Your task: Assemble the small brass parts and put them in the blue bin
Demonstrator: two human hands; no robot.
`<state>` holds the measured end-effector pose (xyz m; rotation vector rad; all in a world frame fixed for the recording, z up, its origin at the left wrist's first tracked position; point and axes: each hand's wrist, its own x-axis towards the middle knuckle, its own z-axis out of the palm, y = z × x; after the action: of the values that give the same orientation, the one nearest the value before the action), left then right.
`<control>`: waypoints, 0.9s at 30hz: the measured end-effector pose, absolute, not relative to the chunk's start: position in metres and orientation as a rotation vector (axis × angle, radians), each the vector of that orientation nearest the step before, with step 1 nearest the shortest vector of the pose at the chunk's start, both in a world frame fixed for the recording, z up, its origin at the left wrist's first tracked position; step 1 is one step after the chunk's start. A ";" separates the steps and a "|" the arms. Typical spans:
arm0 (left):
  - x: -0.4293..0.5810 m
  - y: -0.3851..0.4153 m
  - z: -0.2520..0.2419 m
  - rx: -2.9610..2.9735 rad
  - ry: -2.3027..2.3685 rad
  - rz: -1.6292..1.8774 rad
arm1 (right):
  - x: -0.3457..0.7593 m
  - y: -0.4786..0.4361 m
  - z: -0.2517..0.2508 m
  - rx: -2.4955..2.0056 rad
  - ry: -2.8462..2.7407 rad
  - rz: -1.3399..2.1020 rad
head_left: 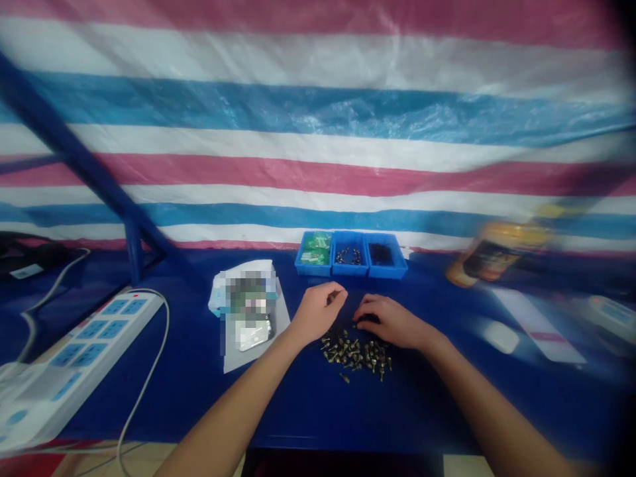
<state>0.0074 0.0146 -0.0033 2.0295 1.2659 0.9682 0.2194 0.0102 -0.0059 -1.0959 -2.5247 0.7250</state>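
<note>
A loose pile of small brass-coloured metal parts with thin stems (355, 353) lies on the blue table (308, 411). My left hand (318, 311) hovers behind the pile's left side, thumb and fingers pinched together; anything between them is too small to make out. At the pile's back edge, my right hand (390, 322) has its fingers curled down, with a small dark piece near the fingertips that I cannot identify. Beyond both hands stand three joined blue bins: one with green pieces (317, 250), one with small metal parts (349, 255), one with dark small pieces (381, 254).
Left of my arms lie a partly blurred-out white sheet (238, 363) with a packet and a white power strip (94, 351) with a cable (158, 358). To the right are a yellow-topped bottle (491, 255), a white mouse-like object (501, 336) and a pale flat strip (534, 324). Striped sheeting hangs behind.
</note>
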 end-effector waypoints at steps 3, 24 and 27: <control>0.007 0.015 -0.004 2.046 1.265 0.970 | 0.219 0.010 -0.005 -1.108 -2.516 0.702; 0.005 0.014 -0.008 2.158 1.229 0.841 | 0.217 0.005 -0.002 -1.028 -2.605 0.696; 0.005 0.014 -0.008 2.171 1.230 0.851 | 0.217 0.005 -0.002 -1.015 -2.604 0.710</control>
<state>0.0054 0.0143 -0.0084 2.1709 1.2303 0.8509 0.2167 0.0046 -0.0019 -1.0147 -2.6044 0.7104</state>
